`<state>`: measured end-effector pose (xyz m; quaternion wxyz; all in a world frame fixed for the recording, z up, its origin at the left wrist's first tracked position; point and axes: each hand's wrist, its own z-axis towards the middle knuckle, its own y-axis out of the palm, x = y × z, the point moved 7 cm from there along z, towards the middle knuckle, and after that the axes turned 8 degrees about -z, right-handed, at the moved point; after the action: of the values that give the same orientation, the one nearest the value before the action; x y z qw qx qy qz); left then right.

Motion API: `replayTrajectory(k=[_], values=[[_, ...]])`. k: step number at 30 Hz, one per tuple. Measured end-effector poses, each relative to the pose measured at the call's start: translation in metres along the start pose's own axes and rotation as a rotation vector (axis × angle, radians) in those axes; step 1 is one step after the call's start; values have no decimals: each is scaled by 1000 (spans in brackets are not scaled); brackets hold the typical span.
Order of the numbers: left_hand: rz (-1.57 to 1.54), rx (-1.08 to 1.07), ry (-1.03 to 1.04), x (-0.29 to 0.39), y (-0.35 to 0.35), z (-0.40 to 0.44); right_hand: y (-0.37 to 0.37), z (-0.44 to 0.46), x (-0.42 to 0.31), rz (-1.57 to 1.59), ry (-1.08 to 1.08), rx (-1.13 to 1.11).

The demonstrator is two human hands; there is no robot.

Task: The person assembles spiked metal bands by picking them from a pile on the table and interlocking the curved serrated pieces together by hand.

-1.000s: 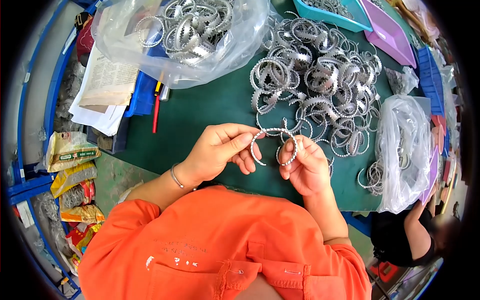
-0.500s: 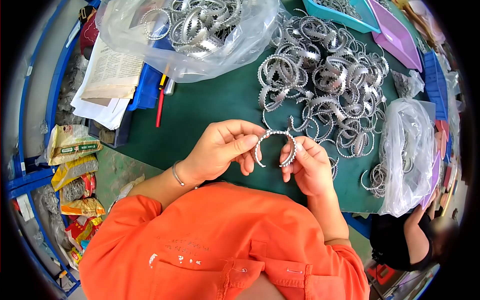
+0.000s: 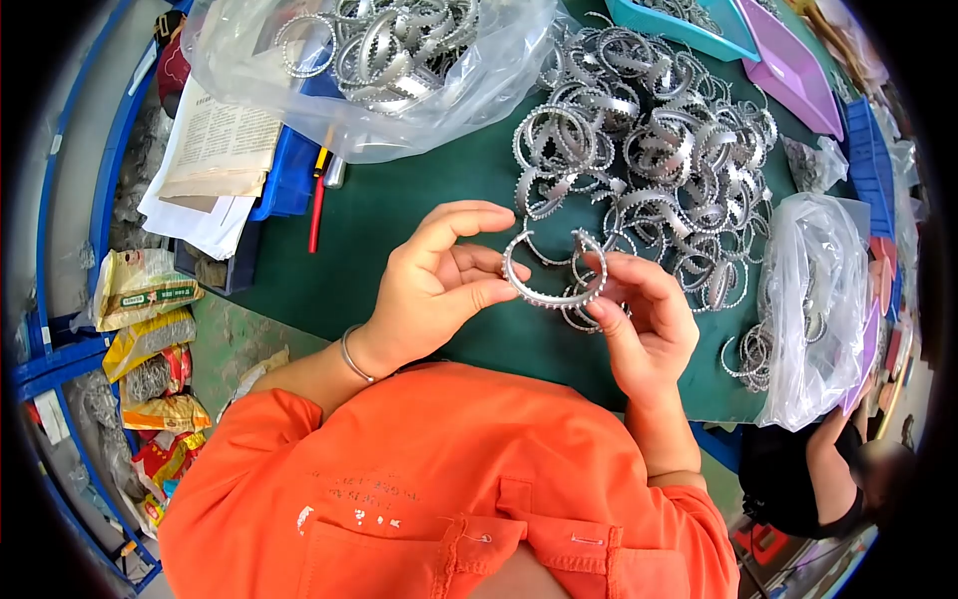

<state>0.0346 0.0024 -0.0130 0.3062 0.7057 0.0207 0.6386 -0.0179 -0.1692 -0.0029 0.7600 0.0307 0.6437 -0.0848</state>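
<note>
In front of my chest I hold an open, C-shaped silver metal bangle [image 3: 552, 299] with a beaded or toothed edge, its gap facing away from me. My right hand [image 3: 647, 317] pinches its right side between thumb and fingers. At the left side, the thumb and a bent finger of my left hand [image 3: 439, 275] touch the bangle, while the index finger is raised off it. Just beyond lies a big pile of similar bangles [image 3: 689, 150]; a few lie partly hidden behind the held one.
A clear plastic bag [image 3: 469, 110] of bangles lies at the far left, beside papers [image 3: 225, 145] and a red pen [image 3: 315, 215]. At right are another plastic bag [image 3: 813, 299], a teal tray [image 3: 699, 35] and a purple tray [image 3: 793, 80]. A person [image 3: 803, 479] sits at lower right.
The bangle has been turned, so its gap faces away instead of toward me. My left index finger has lifted off, and my right hand has shifted slightly right.
</note>
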Motion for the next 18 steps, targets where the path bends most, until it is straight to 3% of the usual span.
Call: replayTrajectory(k=[6, 10, 12, 16, 18], values=[[102, -170, 64, -5, 3, -2, 7, 0, -37, -292, -444, -67], [106, -183, 165, -1, 3, -4, 6, 0, -34, -261, -420, -76], [101, -188, 181, 1, 2, -5, 2, 1, -25, -259, -295, -46], [377, -247, 363, 21, 10, -8, -2, -1, 8, -17, -26, -49], [504, -284, 440, 27, 16, -9, 1, -6, 27, 163, 245, -120]])
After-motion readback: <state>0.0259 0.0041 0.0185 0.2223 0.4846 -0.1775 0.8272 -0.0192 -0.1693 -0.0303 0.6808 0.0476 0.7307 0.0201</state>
